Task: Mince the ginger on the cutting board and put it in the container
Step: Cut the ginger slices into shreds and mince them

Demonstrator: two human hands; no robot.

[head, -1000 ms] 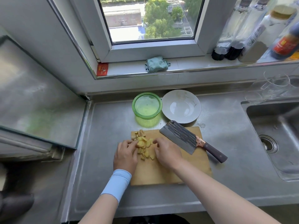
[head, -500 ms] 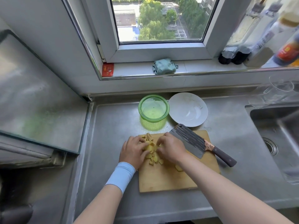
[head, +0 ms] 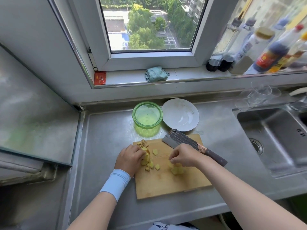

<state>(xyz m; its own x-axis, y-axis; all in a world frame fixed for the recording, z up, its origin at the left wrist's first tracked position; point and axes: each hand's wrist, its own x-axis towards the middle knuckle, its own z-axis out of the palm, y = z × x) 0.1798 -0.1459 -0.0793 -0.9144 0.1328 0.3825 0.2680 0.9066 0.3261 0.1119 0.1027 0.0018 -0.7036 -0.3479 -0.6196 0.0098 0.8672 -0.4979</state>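
Left hand point(head: 129, 159) curled round the ginger slices point(head: 146, 157) while right hand point(head: 185, 156) pinched stray pieces point(head: 177, 170), probably regrouping them for mincing; hence cleaver point(head: 178, 139) lay unheld on the cutting board point(head: 166, 185).

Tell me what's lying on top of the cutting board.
On the cutting board: cut ginger pieces in a heap by the left hand and a smaller pile beneath the right hand, plus the cleaver at the far edge. Both hands cover some pieces.
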